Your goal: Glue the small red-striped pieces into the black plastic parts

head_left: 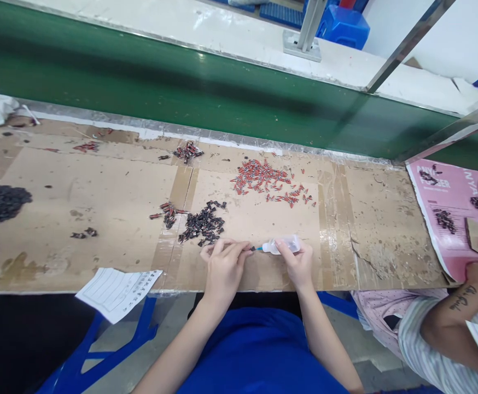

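Observation:
My left hand pinches a small black part between thumb and fingertips; its exact kind is too small to make out. In my right hand is a clear squeeze bottle, lying almost level. Its thin blue needle tip points left and meets or nearly meets the black part. Just beyond my left hand lies a heap of small black parts. Farther off, to the right, many small red pieces with metal ends are spread out. A little bunch of red-and-black pieces sits left of the black heap.
Cardboard covers the bench. A dark pile lies far left, and a printed sheet overhangs the front edge. Behind runs a green belt. At right, another person's arm rests by a pink sheet.

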